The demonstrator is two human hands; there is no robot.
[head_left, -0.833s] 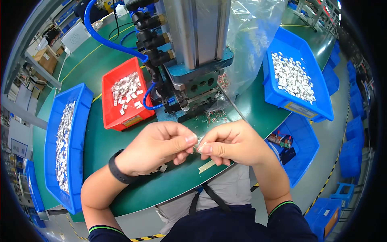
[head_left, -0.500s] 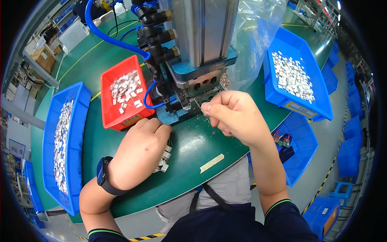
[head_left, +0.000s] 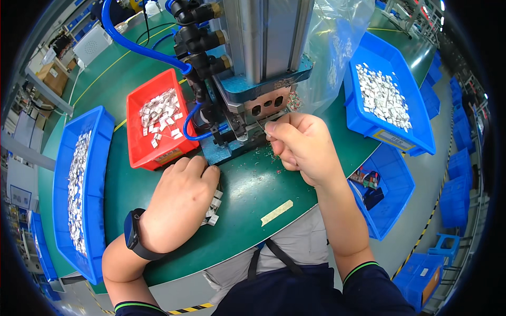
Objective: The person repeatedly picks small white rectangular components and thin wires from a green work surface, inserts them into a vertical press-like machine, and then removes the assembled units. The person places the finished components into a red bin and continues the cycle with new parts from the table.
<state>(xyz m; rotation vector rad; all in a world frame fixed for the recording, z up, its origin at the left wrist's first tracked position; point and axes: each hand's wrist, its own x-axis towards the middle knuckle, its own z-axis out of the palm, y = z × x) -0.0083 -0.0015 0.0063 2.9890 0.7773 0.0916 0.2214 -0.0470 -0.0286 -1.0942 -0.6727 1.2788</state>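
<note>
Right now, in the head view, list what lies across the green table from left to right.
Long blue plastic bin of small white parts → red plastic bin of white parts → left hand → grey metal press machine → right hand → blue plastic bin of white parts.

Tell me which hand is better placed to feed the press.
Right. The right hand is already raised at the press opening, fingertips pinching something small I cannot identify. The left hand lies flat over small white parts on the table.
</note>
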